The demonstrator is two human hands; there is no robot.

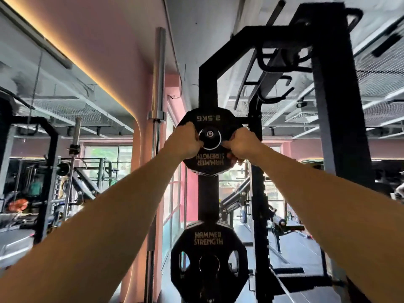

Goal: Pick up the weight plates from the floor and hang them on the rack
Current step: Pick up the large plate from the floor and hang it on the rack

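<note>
— Where was the 2.5 kg plate [209, 122] found?
— It was seated upside down on the rack's [207, 84] upper peg [210, 134], gripped by the left hand [185, 142] and right hand [241, 145].

Daylight floods through windows [109, 158] ahead, blowing out glass. Warm LED strip [72, 60] glows along ceiling edge at my left. Rack [207, 84] reads near-silhouette against light. My forearms motion-blurred low; wide-angle bends frame edges.

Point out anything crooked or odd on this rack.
The upper weight plate, held on its peg by the left hand and right hand, sits upside down: its lettering is inverted. The lower plate reads upright.
</note>
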